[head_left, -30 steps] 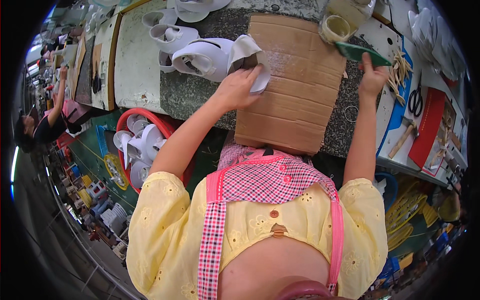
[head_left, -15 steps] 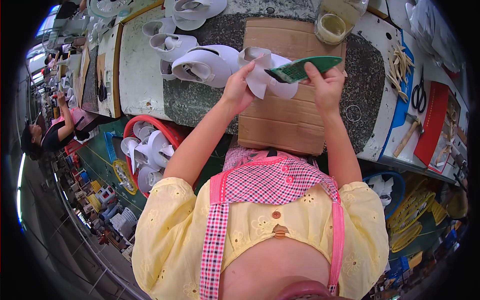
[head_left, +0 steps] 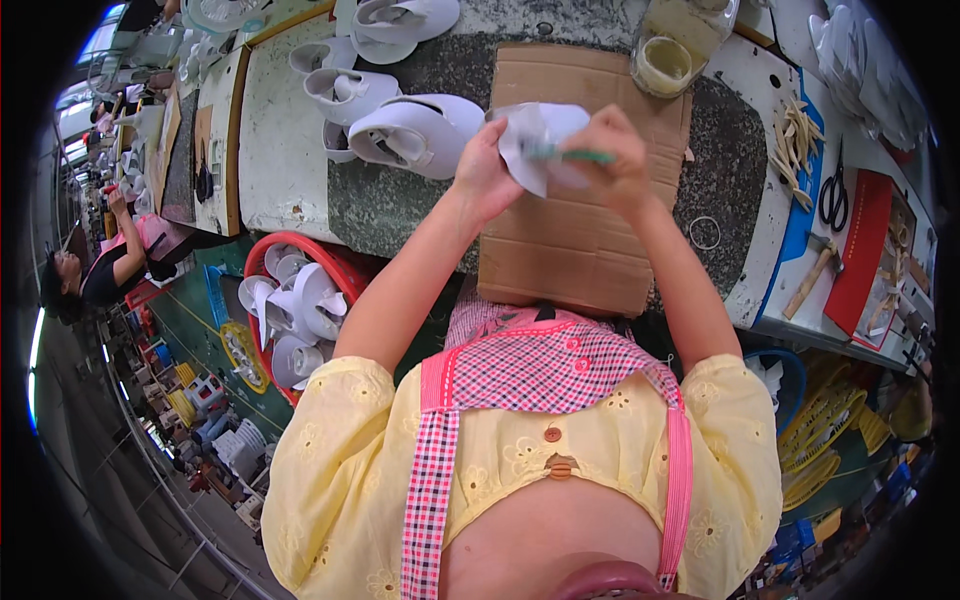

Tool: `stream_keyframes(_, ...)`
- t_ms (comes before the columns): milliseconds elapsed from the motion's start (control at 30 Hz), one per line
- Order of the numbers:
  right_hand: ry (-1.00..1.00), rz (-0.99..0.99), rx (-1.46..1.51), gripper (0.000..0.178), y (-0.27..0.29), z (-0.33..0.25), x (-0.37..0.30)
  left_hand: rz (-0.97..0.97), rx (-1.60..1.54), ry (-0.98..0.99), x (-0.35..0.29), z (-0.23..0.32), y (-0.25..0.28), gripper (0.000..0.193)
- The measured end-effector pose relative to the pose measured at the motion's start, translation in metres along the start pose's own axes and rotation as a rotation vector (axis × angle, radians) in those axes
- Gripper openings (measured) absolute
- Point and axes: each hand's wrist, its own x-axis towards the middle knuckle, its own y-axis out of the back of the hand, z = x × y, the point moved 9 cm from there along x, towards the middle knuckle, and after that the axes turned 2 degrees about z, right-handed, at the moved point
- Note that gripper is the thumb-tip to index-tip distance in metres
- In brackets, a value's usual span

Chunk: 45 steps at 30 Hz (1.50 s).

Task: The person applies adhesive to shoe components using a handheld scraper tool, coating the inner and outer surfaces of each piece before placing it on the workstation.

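My left hand [head_left: 487,170] is closed on the near side of a white shoe upper [head_left: 522,172], which it holds above a sheet of brown cardboard [head_left: 565,250]. My right hand [head_left: 617,160], smeared by motion, grips a flat green piece [head_left: 588,156]. That piece appears nearly edge-on, and its far end meets the opening of the upper; how deep it reaches is hidden by blur. Left of my hands, another white shoe upper [head_left: 425,140] lies on the dark worktop mat [head_left: 400,215], with several more behind it.
A glue jar [head_left: 667,68] stands behind the cardboard. On the right are cut strips [head_left: 797,150], black scissors [head_left: 836,197], a hammer [head_left: 812,280] and a red box [head_left: 862,250]. A red basket [head_left: 345,265] of white uppers is at left. A person [head_left: 125,250] works farther left.
My right hand has brought the green piece left into the white upper's opening and turned it from broadside to nearly edge-on. The left hand keeps the upper, which has shifted slightly.
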Motion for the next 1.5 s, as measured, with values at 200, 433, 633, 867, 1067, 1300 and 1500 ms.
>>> stream_keyframes(200,-0.094,0.078,-0.049,0.017,0.024,0.011,0.0,0.028,0.059,0.0,0.001,-0.007,0.005,0.043)
stream_keyframes(433,-0.133,0.031,-0.207,0.015,0.017,0.031,-0.048,0.281,0.293,-0.024,0.031,-0.009,0.036,0.035)
stream_keyframes(633,-0.212,0.273,-0.213,0.008,0.028,0.064,-0.026,0.094,0.274,-0.014,0.034,-0.015,0.011,0.036)
stream_keyframes(867,-0.332,0.032,-0.101,0.01,0.02,0.033,-0.086,0.289,0.943,-0.187,0.028,0.003,0.027,0.042)
stream_keyframes(1067,-0.169,0.49,-0.419,0.015,0.138,0.037,0.011,-0.01,2.198,-0.468,-0.03,0.025,-0.03,0.059)
stream_keyframes(1300,-0.235,0.252,-0.492,0.016,0.127,0.093,0.051,-0.306,2.282,-0.789,-0.028,0.012,-0.045,0.076)
stream_keyframes(1500,-0.072,0.292,-0.511,0.013,0.122,0.095,0.037,-0.117,2.193,-0.894,-0.022,0.035,-0.018,0.061)
